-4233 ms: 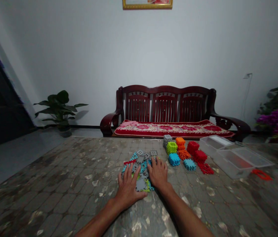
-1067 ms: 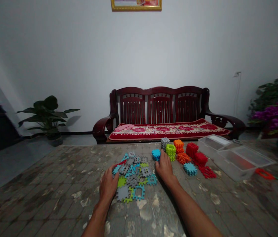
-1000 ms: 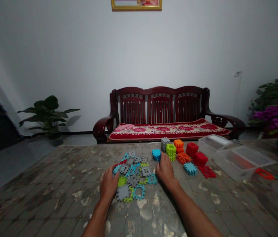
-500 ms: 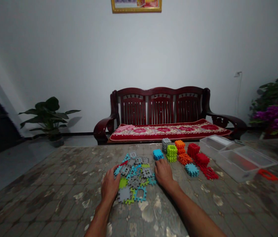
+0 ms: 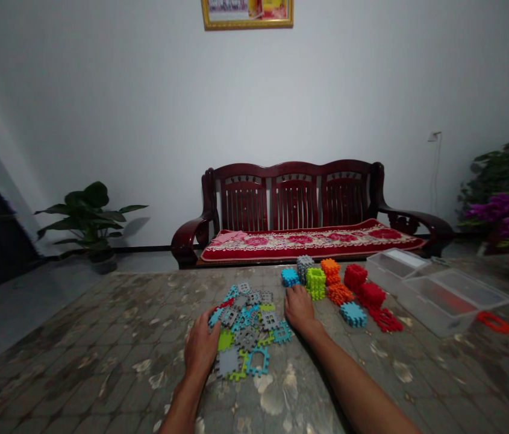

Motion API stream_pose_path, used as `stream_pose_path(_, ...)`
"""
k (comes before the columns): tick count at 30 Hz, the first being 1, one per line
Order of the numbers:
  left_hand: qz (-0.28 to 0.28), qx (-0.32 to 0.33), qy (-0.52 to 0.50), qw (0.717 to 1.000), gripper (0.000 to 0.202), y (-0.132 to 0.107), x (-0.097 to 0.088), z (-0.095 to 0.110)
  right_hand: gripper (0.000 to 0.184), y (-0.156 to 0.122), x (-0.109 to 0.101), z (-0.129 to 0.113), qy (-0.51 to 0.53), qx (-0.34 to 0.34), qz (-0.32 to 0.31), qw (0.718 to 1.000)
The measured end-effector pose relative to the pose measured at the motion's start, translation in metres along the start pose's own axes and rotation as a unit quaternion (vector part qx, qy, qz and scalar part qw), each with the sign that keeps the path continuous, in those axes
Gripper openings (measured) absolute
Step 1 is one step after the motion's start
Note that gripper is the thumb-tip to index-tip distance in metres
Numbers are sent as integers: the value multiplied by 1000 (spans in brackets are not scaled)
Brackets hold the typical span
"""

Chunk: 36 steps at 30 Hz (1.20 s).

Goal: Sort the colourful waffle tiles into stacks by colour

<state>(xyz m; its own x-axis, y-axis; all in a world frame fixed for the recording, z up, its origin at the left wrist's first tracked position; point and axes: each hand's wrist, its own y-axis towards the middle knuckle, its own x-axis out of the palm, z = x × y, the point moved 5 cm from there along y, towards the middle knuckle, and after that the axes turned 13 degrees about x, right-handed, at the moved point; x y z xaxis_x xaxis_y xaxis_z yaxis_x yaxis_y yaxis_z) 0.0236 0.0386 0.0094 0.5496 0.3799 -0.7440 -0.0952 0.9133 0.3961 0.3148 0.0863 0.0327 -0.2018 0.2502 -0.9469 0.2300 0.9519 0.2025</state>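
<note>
A loose pile of flat interlocking plastic tiles point(image 5: 246, 339), in grey, blue, green and a little red, lies before me. My left hand point(image 5: 202, 342) rests at the pile's left edge, its fingers loosely apart and no tile visible in them. To the right of the pile, my right hand point(image 5: 299, 308) has its fingers curled down just in front of a blue tile stack point(image 5: 290, 277). Whatever is under those fingers is hidden. Close by stand a green tile stack point(image 5: 315, 284) and a grey tile stack point(image 5: 305, 265).
Orange stacks point(image 5: 339, 294), red stacks point(image 5: 371, 294) and a light-blue stack point(image 5: 353, 314) stand farther right. Clear plastic boxes point(image 5: 439, 325) and an orange-handled tool point(image 5: 493, 322) lie beyond. A wooden sofa point(image 5: 299, 193) is behind the table point(image 5: 114, 355).
My right hand has drawn back slightly from the blue stack, which now shows more fully. My left hand stays by the pile. The view has shifted a little.
</note>
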Motion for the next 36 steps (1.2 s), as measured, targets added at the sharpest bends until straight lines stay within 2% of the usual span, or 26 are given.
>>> stream_pose_path(3, -15, 5, 3, 1000, 45, 0, 1, 3, 29, 1, 4, 5, 35, -9, 5, 999)
stream_pose_path(6, -55, 28, 25, 998, 48, 0, 5, 9, 32, -5, 10, 15, 95, -43, 9, 995)
stream_pose_path(11, -117, 49, 74, 989, 54, -4, 12, 20, 41, -33, 18, 36, 173, -133, -13, 976)
stream_pose_path(15, -119, 72, 100, 985, 55, -9, 20, 33, 46, -56, 16, 43, 176, -178, -47, 967)
stream_pose_path(21, -127, 75, 70, 987, 56, -14, 32, 58, 46, -62, 2, 43, 199, -145, -51, 968)
stream_pose_path(24, -135, 72, 19, 988, 57, -8, 33, 62, 47, -60, -3, 44, 214, -120, -43, 968)
stream_pose_path(26, -123, 74, -34, 989, 55, 0, 29, 59, 44, -61, -6, 44, 212, -117, -33, 970)
stream_pose_path(29, -73, 70, -101, 990, 52, 11, 16, 42, 34, -63, -11, 41, 190, -118, -21, 974)
stream_pose_path(33, 27, -4, -92, 995, 43, 10, -5, 7, 28, -66, -16, 37, 158, -107, -11, 982)
stream_pose_path(36, 63, -22, -98, 993, 42, 3, -12, -5, 32, -62, -16, 45, 167, -46, 13, 985)
